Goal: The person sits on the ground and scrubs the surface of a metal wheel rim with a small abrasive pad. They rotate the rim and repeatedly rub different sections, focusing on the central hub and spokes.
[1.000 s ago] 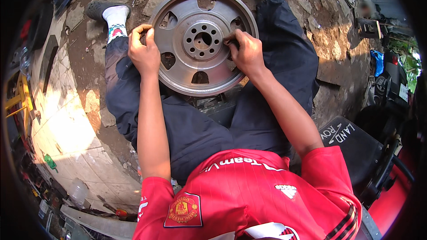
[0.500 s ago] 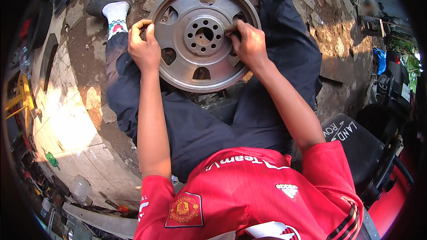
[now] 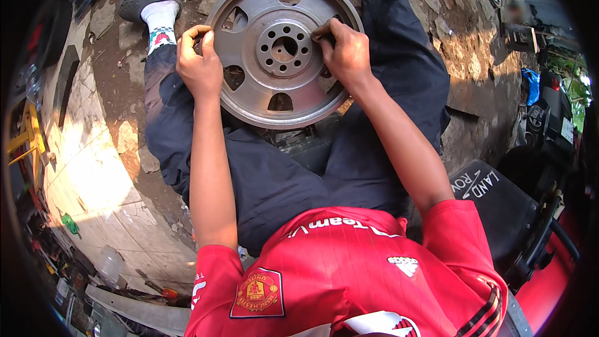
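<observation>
A round grey metal flywheel is tilted up between my legs, with window-like cutouts and a ring of bolt holes about its centre hole. My left hand is curled at the left edge of its rim, fingers behind and thumb in front. Pinched in my right hand is a small brown folded piece, perhaps sandpaper. It rests against the raised hub, at the hub's upper right. The fingers of the right hand partly hide this piece and one cutout.
My legs lie spread on either side of the flywheel, over stone and dirt ground. Pale sunlit tiles are at left, beside a yellow metal frame. A black panel stands at right, near my elbow.
My right hand has shifted slightly up and left across the hub with the brown piece. The left hand keeps its place on the rim.
</observation>
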